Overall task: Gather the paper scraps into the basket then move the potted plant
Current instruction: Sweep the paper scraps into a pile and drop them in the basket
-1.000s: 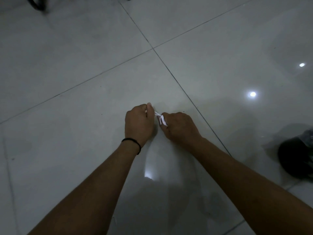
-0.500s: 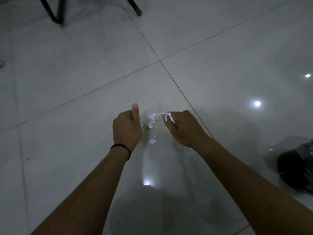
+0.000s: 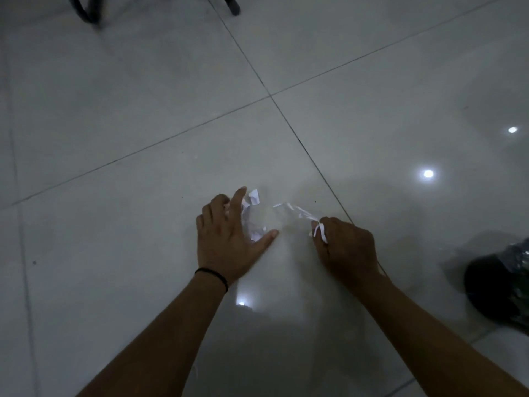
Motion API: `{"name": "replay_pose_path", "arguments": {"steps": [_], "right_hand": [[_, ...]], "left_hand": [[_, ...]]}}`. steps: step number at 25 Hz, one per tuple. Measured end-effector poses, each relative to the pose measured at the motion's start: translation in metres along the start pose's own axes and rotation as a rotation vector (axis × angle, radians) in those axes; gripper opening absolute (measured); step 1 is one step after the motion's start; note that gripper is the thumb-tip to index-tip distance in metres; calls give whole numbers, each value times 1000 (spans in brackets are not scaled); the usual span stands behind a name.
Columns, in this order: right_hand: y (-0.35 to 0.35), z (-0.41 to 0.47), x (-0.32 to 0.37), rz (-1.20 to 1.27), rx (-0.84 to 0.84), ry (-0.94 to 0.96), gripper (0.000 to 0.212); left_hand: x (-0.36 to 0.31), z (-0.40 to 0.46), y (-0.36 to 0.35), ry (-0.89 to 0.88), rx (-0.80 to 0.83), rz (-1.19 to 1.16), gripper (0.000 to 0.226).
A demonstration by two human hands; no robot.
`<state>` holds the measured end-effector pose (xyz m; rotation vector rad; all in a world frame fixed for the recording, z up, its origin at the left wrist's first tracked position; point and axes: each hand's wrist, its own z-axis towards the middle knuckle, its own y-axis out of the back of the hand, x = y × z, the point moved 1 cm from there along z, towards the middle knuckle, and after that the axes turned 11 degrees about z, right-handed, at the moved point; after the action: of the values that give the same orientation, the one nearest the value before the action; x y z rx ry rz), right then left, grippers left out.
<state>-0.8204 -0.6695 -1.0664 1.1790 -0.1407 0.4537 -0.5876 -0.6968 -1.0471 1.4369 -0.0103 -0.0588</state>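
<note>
White paper scraps point(image 3: 253, 197) lie on the glossy grey floor tiles between my two hands. My left hand point(image 3: 229, 239), with a black band on the wrist, rests flat over several scraps, fingers spread, thumb stretched to the right. My right hand point(image 3: 346, 247) is closed on thin white paper strips point(image 3: 319, 232), and more strips point(image 3: 297, 210) trail from it up and to the left. No basket and no plant can be told for certain.
A dark round object wrapped in shiny plastic point(image 3: 501, 285) sits on the floor at the right edge. Black furniture legs point(image 3: 88, 11) stand at the top left, another leg point(image 3: 233, 7) near the top middle. Ceiling lights reflect on the tiles.
My hands have drawn apart. The left hand has opened and flattened over the scraps; the right hand has moved right, still gripping strips. The view has tilted up slightly.
</note>
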Motion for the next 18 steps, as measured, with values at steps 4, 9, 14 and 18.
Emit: {"name": "replay_pose_path", "arguments": {"steps": [4, 9, 14, 18], "right_hand": [[-6, -1, 0, -71, 27, -21, 34], [-6, 1, 0, -53, 42, -15, 35], [-6, 2, 0, -61, 60, -5, 32], [-6, 3, 0, -65, 69, -26, 29]], "left_hand": [[-2, 9, -15, -211, 77, -40, 87], [-5, 11, -14, -306, -42, -70, 39], [-7, 5, -13, -266, 13, 15, 30], [-9, 11, -4, -258, 43, -7, 39]]}}
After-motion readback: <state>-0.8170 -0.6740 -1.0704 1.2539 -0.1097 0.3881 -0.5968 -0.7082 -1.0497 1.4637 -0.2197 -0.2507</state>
